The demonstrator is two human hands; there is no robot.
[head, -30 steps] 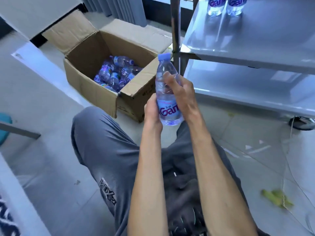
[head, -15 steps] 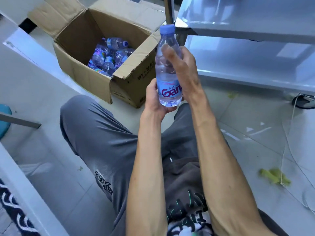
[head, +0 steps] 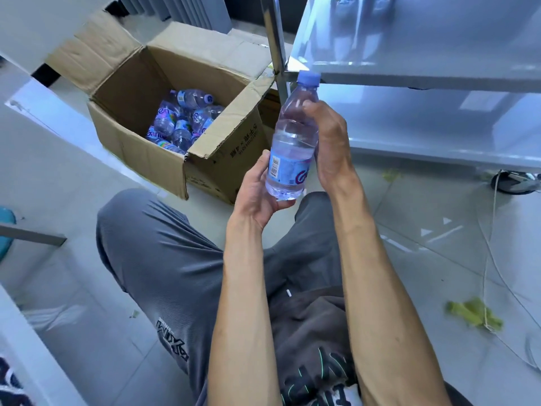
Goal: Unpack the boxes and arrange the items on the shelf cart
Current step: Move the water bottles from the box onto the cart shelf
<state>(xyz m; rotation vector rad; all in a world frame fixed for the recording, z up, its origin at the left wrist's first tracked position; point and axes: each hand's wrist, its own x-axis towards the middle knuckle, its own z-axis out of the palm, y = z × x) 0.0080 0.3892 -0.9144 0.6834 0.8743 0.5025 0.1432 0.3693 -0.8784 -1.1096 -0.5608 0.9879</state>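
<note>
Both hands [head: 292, 168] grip one bottle [head: 294, 142]; cart post [head: 276, 45] and open box [head: 175, 159] just behind.

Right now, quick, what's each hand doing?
Left hand: holding the bottle at its base.
Right hand: gripping the same bottle higher up.

Grey shorts [head: 164, 259] below the fingers; crumpled green scrap [head: 471, 313] on tiled floor [head: 424, 218] lower right, thin cord [head: 487, 259] crossing it; teal seat edge [head: 5, 232] far left.
</note>
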